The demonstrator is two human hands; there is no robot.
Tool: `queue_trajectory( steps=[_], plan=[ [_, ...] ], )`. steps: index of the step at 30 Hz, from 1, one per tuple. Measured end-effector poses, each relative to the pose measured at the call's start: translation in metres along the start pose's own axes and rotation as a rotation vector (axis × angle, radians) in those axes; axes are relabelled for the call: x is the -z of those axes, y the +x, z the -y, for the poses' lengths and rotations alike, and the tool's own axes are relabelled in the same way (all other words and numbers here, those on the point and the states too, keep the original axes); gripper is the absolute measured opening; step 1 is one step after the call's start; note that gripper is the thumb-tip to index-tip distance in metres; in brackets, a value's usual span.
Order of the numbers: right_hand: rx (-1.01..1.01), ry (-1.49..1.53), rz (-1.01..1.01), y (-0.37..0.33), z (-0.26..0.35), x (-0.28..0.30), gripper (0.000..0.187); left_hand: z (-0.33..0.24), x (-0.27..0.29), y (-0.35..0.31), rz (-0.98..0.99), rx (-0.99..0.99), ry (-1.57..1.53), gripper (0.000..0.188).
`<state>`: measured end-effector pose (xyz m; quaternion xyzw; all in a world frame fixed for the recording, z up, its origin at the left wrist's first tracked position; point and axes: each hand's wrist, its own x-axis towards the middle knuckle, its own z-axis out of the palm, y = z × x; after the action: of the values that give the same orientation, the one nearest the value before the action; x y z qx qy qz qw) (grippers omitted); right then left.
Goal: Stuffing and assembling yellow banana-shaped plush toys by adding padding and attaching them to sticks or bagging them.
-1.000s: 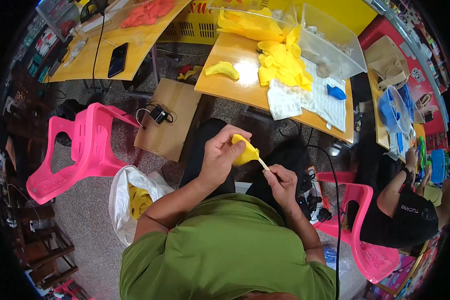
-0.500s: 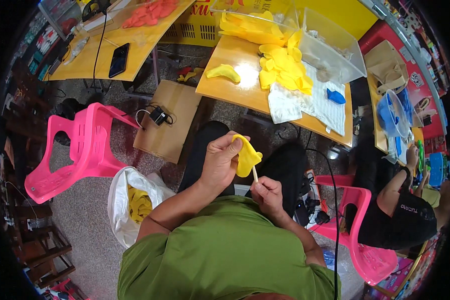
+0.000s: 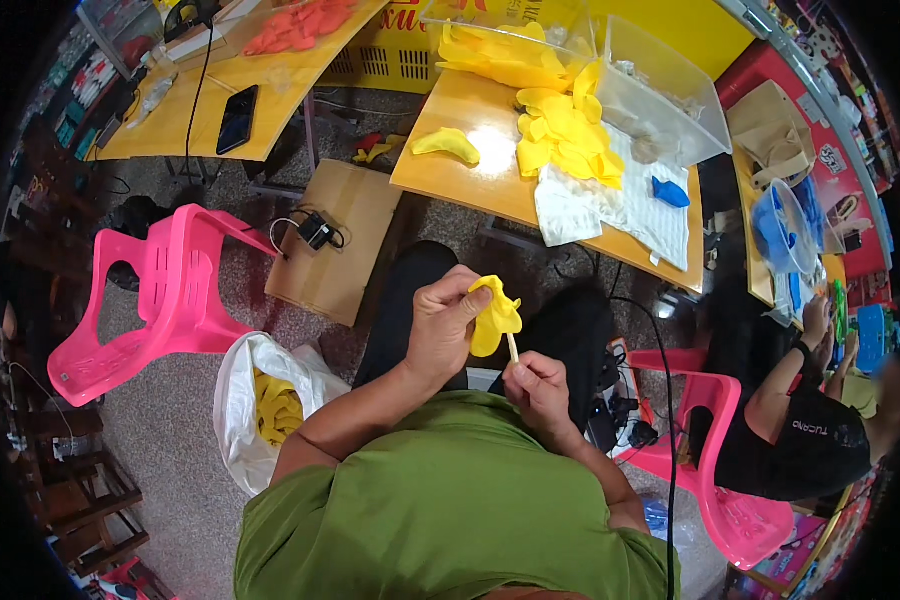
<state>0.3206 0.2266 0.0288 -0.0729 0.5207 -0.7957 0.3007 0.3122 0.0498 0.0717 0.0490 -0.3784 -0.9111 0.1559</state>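
Over my lap, my left hand [image 3: 440, 325] pinches a small yellow fabric piece [image 3: 492, 325] between thumb and fingers. A thin wooden stick [image 3: 513, 348] is gripped in my right hand [image 3: 540, 388], and its upper end meets the lower right edge of the fabric; whether it reaches inside is hidden. On the table [image 3: 470, 190] ahead lies a plump yellow banana-shaped piece [image 3: 447, 146]. Beside it is a heap of flat yellow pieces [image 3: 570, 140], partly over a white cloth [image 3: 570, 205] that also carries a small blue piece [image 3: 670, 192].
Clear plastic bins [image 3: 670, 95] stand at the table's back. A white sack [image 3: 238, 410] with yellow pieces sits at my left, near a pink chair [image 3: 160, 290] and flat cardboard [image 3: 335, 240]. A black cable [image 3: 673, 430] hangs at my right, before another person [image 3: 800, 430] on a pink chair.
The yellow fabric has turned slightly in my left hand, and its upper edge looks more crumpled around the stick. Both hands stay nearly in place.
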Motion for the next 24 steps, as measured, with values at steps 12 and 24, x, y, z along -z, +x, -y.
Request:
queue_trajectory(
  steps=[12, 24],
  plan=[
    [0.071, -0.237, -0.037, 0.003, 0.006, -0.005, 0.015, -0.029, -0.016, 0.010, 0.201, 0.014, 0.290, 0.005],
    [0.377, -0.742, 0.078, 0.006, 0.009, 0.001, 0.013, -0.043, -0.017, 0.013, 0.301, -0.047, 0.494, 0.008]
  ],
)
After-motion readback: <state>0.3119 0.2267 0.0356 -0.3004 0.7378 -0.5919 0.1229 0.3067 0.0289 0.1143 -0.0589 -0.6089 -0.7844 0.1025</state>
